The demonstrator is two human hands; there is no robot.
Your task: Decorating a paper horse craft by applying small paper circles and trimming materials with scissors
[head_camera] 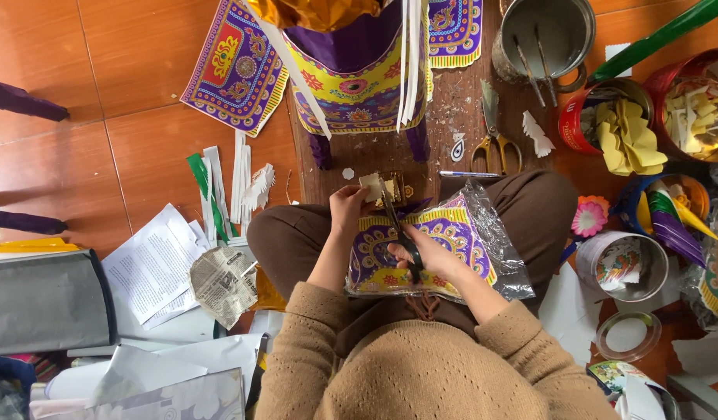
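Your right hand [430, 257] is closed through the handles of black scissors [401, 233], blades pointing away over the plastic-wrapped stack of purple-and-yellow printed sheets [452, 233] on your lap, which serves as a working rest. Your left hand [348, 206] pinches a small pale paper piece [371, 187] at the blade tips, keeping it taut for cutting. Beyond, yellow-handled scissors [495, 144] lie on the wooden board [460, 101], within reach.
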